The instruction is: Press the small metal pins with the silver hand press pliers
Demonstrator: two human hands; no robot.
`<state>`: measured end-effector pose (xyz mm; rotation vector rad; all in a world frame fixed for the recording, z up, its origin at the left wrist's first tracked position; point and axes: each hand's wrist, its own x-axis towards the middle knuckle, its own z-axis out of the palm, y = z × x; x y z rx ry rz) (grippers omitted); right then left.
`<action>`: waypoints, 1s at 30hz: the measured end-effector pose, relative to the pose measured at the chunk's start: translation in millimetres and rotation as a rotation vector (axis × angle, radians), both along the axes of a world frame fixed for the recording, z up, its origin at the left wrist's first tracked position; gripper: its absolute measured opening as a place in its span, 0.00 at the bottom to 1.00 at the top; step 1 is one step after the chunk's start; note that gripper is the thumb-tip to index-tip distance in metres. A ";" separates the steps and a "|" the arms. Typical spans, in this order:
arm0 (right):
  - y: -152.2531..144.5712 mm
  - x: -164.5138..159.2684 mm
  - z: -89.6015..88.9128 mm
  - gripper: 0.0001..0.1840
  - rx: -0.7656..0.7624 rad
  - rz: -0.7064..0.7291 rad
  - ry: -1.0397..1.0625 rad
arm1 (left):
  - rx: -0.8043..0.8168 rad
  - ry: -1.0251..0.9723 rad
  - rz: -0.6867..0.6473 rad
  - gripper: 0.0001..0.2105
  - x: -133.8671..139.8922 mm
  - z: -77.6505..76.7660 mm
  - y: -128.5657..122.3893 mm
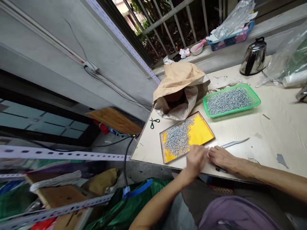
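My left hand (197, 160), blurred, is closed in a fist at the near edge of the yellow-bottomed tray (201, 129). Close beside it, my right hand (220, 156) rests at the table's front edge with its fingers curled in. The fingertips of both hands nearly meet; whatever is between them is too small to make out. Many small silvery metal pins or screws (177, 139) cover the left part of the tray. Beyond my right hand lies a thin, grey, blade-like strip (235, 143). A small black object (220, 169) shows beneath the same hand.
A green plastic basket (257, 101) full of similar metal pieces stands behind the tray. Left of it sits an open brown paper bag (183, 75). Scissors (153, 122) lie near the table's left edge. A kettle (254, 59) and plastic wrapping (285, 60) are at back right.
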<state>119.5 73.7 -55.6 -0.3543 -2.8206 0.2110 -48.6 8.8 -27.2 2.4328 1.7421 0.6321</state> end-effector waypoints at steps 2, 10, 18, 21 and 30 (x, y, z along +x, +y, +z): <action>3.5 2.8 12.7 0.11 -0.002 -0.018 0.089 | 0.096 0.037 0.243 0.12 -31.6 7.6 34.2; 92.4 37.3 117.5 0.16 0.095 -0.472 0.234 | -0.180 0.345 0.292 0.10 -72.6 0.4 125.8; 62.1 70.7 96.9 0.14 -0.080 -0.385 0.193 | -0.265 0.424 0.245 0.10 -71.5 -1.9 134.9; 22.7 82.7 72.7 0.14 -0.212 -0.329 0.125 | -0.282 0.426 0.186 0.10 -72.8 4.3 135.8; -34.1 113.2 30.1 0.11 -0.292 -0.422 -0.059 | -0.448 -0.313 0.333 0.04 -21.5 25.8 78.3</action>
